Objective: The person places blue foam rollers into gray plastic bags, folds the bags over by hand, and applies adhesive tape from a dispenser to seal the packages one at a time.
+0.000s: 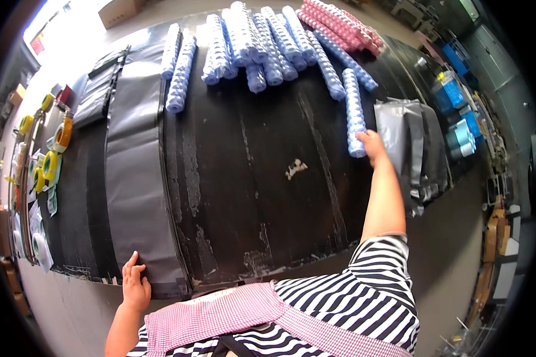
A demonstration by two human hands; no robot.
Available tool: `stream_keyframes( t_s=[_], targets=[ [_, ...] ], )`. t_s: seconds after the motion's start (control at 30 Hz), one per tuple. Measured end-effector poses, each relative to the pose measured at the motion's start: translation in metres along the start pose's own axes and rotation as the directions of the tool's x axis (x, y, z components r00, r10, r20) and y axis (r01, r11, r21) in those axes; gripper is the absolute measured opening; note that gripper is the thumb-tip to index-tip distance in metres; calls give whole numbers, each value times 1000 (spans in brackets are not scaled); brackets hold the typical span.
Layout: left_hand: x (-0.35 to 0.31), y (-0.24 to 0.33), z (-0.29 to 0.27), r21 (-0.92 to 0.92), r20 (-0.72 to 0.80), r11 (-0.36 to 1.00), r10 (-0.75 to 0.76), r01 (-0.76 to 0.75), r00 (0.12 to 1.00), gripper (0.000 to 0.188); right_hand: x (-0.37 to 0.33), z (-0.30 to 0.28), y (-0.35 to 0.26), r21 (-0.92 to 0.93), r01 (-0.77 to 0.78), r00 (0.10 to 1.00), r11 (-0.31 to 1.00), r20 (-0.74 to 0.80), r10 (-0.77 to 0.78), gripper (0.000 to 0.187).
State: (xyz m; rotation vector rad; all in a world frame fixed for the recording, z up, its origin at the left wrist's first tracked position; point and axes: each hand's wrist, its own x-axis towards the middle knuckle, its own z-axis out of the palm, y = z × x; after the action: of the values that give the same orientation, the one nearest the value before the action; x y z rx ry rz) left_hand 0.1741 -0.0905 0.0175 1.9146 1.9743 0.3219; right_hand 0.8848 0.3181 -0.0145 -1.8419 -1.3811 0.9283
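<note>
Rolls point(242, 35) mostly along far side of tabletop point(268, 196); sheet stack point(138, 172) on left; bags point(398, 140) on right; tape rolls point(67, 128) farther left.

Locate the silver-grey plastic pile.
In the head view, the silver-grey plastic pile lies on the right side of the black table, just right of the right hand, which holds a blue-and-white roll.

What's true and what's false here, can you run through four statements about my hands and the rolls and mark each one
1. The right hand grips a blue-and-white roll. True.
2. The pink rolls lie at the near edge of the black table. False: they lie at its far side.
3. The left hand is at the near end of the dark grey sheets. True.
4. The right sleeve is plain. False: it is striped.
</note>
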Motion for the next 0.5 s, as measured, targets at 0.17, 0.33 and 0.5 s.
stream_keyframes(
  t_s=[0.17, 0.33, 0.5],
  targets=[
    [-7, -7, 4, 24, -26, 999, 30, -29, 999, 36, -195, 80, 5, 937, -56, 974, 346, 127, -186, 35],
    [-8, -17, 1, 26, -6, 998, 62, -62, 998, 36, -293, 134, -39, 911, 61, 986, 409, 9, -166, 43],
    [-9, -31, 4, 79, -26, 983, 167, -164, 986, 37, -338, 151, -75, 909, 63, 959, 413, 60, -278, 46]
  ],
)
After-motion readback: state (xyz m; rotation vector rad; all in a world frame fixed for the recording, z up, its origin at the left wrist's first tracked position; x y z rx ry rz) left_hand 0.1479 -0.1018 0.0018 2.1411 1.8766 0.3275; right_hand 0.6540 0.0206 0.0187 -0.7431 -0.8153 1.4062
